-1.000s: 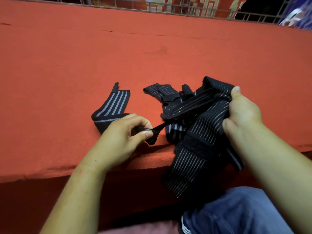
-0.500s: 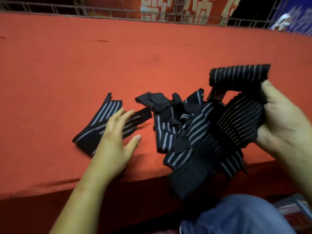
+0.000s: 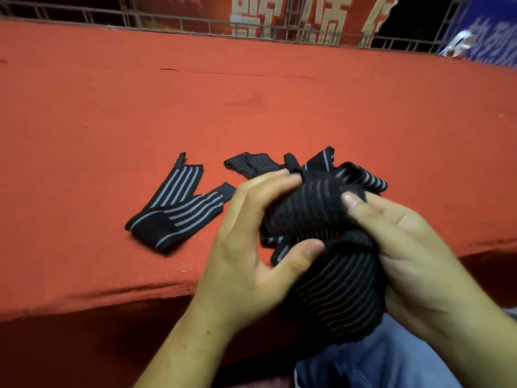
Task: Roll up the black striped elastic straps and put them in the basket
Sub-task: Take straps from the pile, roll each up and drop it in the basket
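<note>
- We hold one black striped strap [image 3: 321,217] between both hands over the near edge of the red bench [image 3: 112,107]. Its lower part hangs toward the lap.
- Left hand [image 3: 249,247]: the grip pinches the strap, fingers on top, thumb beneath.
- Right hand [image 3: 414,247]: the grip clasps the strap's right side, thumb pressing on top.
- The stripes run from hand to hand, so we judge its long axis lies left to right.
- A folded strap [image 3: 173,208] lies flat on the bench, near and to the left of the left hand, its V opening away from us.
- The bunched straps [image 3: 251,163] sit just behind the hands.
- The basket is not in view.
</note>
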Action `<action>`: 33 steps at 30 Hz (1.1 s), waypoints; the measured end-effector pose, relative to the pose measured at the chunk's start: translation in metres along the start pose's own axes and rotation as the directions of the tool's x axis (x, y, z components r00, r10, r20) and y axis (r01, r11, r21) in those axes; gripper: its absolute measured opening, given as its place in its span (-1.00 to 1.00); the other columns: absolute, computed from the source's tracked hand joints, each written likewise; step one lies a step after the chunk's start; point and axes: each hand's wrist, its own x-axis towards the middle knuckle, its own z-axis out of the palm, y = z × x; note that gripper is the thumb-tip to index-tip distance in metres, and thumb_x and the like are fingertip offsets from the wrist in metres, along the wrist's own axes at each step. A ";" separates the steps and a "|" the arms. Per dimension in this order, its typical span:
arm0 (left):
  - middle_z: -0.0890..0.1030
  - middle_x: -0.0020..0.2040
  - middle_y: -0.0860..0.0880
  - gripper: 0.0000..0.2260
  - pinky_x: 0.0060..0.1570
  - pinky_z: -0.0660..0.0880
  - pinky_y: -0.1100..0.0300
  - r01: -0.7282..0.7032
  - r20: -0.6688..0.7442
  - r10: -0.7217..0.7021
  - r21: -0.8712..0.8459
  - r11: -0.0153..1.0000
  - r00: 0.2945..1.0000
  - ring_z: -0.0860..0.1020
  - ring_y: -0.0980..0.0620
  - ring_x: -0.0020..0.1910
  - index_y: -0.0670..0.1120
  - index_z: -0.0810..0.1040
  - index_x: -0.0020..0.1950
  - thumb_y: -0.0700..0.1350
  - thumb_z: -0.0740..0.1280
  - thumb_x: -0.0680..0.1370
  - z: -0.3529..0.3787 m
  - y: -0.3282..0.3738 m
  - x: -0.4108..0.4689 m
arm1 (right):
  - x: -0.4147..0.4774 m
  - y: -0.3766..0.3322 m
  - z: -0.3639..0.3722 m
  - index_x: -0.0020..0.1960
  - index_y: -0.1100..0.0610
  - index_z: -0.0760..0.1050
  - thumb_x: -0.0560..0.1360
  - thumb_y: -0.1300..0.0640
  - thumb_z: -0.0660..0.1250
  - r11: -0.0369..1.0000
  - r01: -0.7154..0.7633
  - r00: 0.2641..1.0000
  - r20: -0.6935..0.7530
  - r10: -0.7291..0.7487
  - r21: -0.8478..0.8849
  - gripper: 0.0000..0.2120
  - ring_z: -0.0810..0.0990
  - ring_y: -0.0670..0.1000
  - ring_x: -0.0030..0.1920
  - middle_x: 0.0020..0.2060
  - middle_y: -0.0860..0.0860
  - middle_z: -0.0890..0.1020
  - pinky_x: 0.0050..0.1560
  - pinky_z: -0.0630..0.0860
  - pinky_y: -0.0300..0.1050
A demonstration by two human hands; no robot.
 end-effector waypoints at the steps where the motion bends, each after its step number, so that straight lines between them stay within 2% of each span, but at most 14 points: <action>1: 0.50 0.40 -0.07 -0.57 0.44 0.33 0.14 -0.018 -0.010 0.018 0.040 0.999 1.000 0.45 -0.02 0.45 0.00 0.47 0.38 0.01 0.42 0.54 0.000 -0.002 0.000 | -0.002 0.005 0.002 0.18 0.24 0.68 0.59 0.11 0.30 0.995 -0.052 0.999 -0.010 0.053 0.088 -0.70 0.73 0.14 -0.03 0.06 0.25 0.75 -0.08 0.70 -0.10; 3: 0.55 0.32 -0.05 -0.69 0.39 0.39 0.12 -0.012 -0.020 0.012 0.032 0.999 1.000 0.51 0.00 0.39 -0.04 0.57 0.27 -0.03 0.44 0.54 0.001 -0.004 -0.001 | -0.004 0.012 0.005 0.18 0.18 0.71 0.58 0.11 0.30 0.988 -0.112 0.994 -0.004 0.113 0.109 -0.70 0.73 0.12 0.03 0.09 0.25 0.74 -0.03 0.69 -0.11; 6: 0.63 0.20 0.05 -0.76 0.30 0.45 0.18 0.103 -0.019 -0.105 -0.085 0.991 0.994 0.57 -0.01 0.30 -0.01 0.61 0.19 -0.02 0.43 0.54 0.000 -0.009 0.000 | -0.010 0.021 0.000 0.21 0.14 0.70 0.63 0.10 0.28 0.985 -0.166 0.986 -0.026 0.168 0.048 -0.72 0.72 0.16 0.17 0.14 0.20 0.74 0.23 0.62 0.03; 8: 0.67 0.17 0.10 -0.72 0.22 0.44 0.35 0.265 0.067 -0.257 -0.176 0.948 0.964 0.60 0.10 0.27 0.02 0.59 0.21 0.08 0.38 0.54 -0.003 -0.009 0.002 | -0.014 0.024 -0.002 0.23 0.14 0.69 0.66 0.10 0.27 0.983 -0.181 0.983 -0.040 0.182 0.005 -0.72 0.71 0.19 0.21 0.15 0.18 0.74 0.32 0.54 0.11; 11: 0.67 0.17 0.18 -0.64 0.12 0.44 0.47 0.413 0.271 -0.356 -0.193 0.890 0.894 0.61 0.26 0.20 0.04 0.59 0.27 0.18 0.32 0.56 -0.006 -0.011 0.001 | -0.020 0.028 -0.004 0.22 0.17 0.68 0.66 0.12 0.27 0.985 -0.173 0.982 -0.078 0.171 -0.015 -0.73 0.73 0.19 0.17 0.12 0.19 0.75 0.23 0.61 0.08; 15: 0.69 0.15 0.14 -0.70 0.14 0.49 0.37 0.441 0.397 -0.353 -0.157 0.883 0.848 0.64 0.20 0.15 0.07 0.63 0.24 0.05 0.45 0.52 -0.004 -0.013 0.000 | -0.031 0.031 -0.008 0.21 0.07 0.69 0.65 0.10 0.27 0.988 -0.154 0.985 -0.074 0.153 -0.012 -0.74 0.74 0.15 0.15 0.11 0.17 0.76 0.14 0.65 -0.04; 20: 0.72 -0.06 0.04 -0.77 -0.03 0.54 0.31 0.537 0.489 -0.340 -0.346 0.770 0.803 0.64 0.14 -0.08 0.01 0.72 0.03 -0.13 0.57 0.39 -0.009 -0.007 -0.001 | -0.053 0.029 -0.019 0.33 0.10 0.65 0.65 0.10 0.28 0.972 -0.235 0.970 0.065 0.236 -0.020 -0.69 0.67 0.18 0.29 0.23 0.17 0.71 0.37 0.54 0.14; 22: 0.67 -0.15 0.07 -0.74 -0.15 0.51 0.36 0.568 0.556 -0.285 -0.442 0.694 0.781 0.59 0.17 -0.18 0.04 0.70 -0.05 -0.10 0.60 0.29 -0.015 -0.008 -0.003 | -0.061 0.029 -0.028 0.27 0.14 0.66 0.63 -0.05 0.38 0.957 -0.259 0.957 0.096 0.272 -0.129 -0.66 0.65 0.16 0.31 0.22 0.19 0.71 0.40 0.53 0.20; 24: 0.62 -0.17 0.08 -0.66 -0.21 0.47 0.34 0.606 0.653 -0.184 -0.510 0.611 0.735 0.54 0.17 -0.21 0.04 0.66 -0.09 0.02 0.68 0.22 -0.023 -0.009 -0.005 | -0.066 0.027 -0.035 0.17 0.14 0.70 0.53 -0.23 0.46 0.934 -0.249 0.954 0.100 0.282 -0.255 -0.54 0.67 0.08 0.22 0.14 0.19 0.74 0.31 0.54 0.22; 26: 0.58 -0.17 0.06 -0.63 -0.25 0.40 0.27 0.647 0.728 -0.114 -0.513 0.564 0.676 0.48 0.13 -0.22 0.04 0.60 -0.11 0.11 0.68 0.26 -0.027 -0.007 -0.005 | -0.069 0.025 -0.039 0.17 0.08 0.70 0.48 -0.24 0.49 0.943 -0.252 0.957 0.089 0.276 -0.216 -0.55 0.70 0.20 0.16 0.08 0.24 0.74 0.23 0.53 0.22; 28: 0.55 -0.18 0.05 -0.65 -0.27 0.37 0.29 0.671 0.750 -0.126 -0.489 0.557 0.650 0.46 0.14 -0.24 0.01 0.54 -0.11 0.04 0.66 0.31 -0.024 -0.006 -0.005 | -0.071 0.023 -0.043 0.24 -0.07 0.65 0.36 -0.32 0.57 0.959 -0.243 0.965 0.058 0.254 -0.148 -0.45 0.65 0.26 -0.11 -0.10 0.43 0.66 -0.08 0.44 0.18; 29: 0.55 -0.19 0.05 -0.66 -0.27 0.39 0.33 0.679 0.750 -0.144 -0.478 0.557 0.646 0.46 0.16 -0.25 -0.01 0.53 -0.09 0.01 0.64 0.33 -0.021 -0.006 -0.005 | -0.072 0.023 -0.043 0.31 -0.19 0.58 0.30 -0.35 0.60 0.958 -0.238 0.967 0.048 0.248 -0.163 -0.37 0.52 0.22 -0.23 -0.20 0.48 0.54 -0.20 0.30 0.15; 31: 0.56 -0.18 0.06 -0.66 -0.27 0.42 0.38 0.689 0.755 -0.153 -0.469 0.552 0.637 0.48 0.19 -0.25 -0.03 0.52 -0.06 -0.01 0.62 0.37 -0.015 -0.007 -0.006 | -0.074 0.025 -0.041 0.39 -0.39 0.45 0.32 -0.30 0.60 0.950 -0.208 0.971 0.070 0.230 -0.232 -0.32 0.41 0.18 -0.28 -0.24 0.47 0.43 -0.24 0.23 0.12; 33: 0.58 -0.18 0.07 -0.72 -0.26 0.44 0.40 0.712 0.774 -0.158 -0.455 0.535 0.613 0.51 0.21 -0.25 -0.03 0.52 -0.06 -0.08 0.59 0.39 -0.011 -0.007 -0.007 | -0.073 0.032 -0.035 0.41 -0.25 0.50 0.40 -0.16 0.57 0.942 -0.169 0.976 0.085 0.201 -0.290 -0.40 0.49 0.24 -0.23 -0.12 0.52 0.52 -0.11 0.38 0.13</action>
